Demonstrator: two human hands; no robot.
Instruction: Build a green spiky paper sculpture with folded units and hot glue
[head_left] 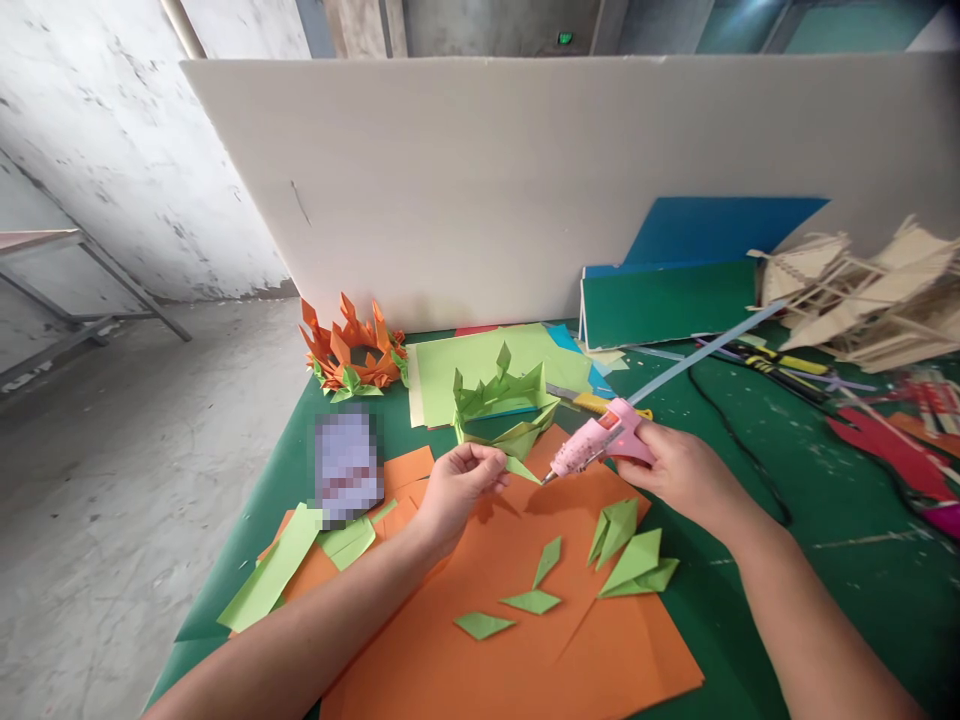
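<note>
Between the thumb and fingers of my left hand [466,487] is a folded green paper leaf [523,470], its tip pointing right. My right hand [679,478] is wrapped round a pink hot glue gun [596,440] with a long glue stick [705,352] out of its back. The gun's nozzle is at the leaf's tip; whether they touch I cannot tell. Just behind stands a green folded-paper crown [501,395]. Loose green paper diamonds [484,626] and several more folded leaves [637,565] lie on orange paper sheets [600,660] in front.
An orange paper crown [351,345] stands at the table's far left, above a blurred-out rectangular object [349,465]. Green sheets [439,375] and a yellow utility knife [592,402] lie behind. Pliers [795,360], a black cord [739,445] and wooden models [870,290] occupy the right. A white board [450,190] stands behind.
</note>
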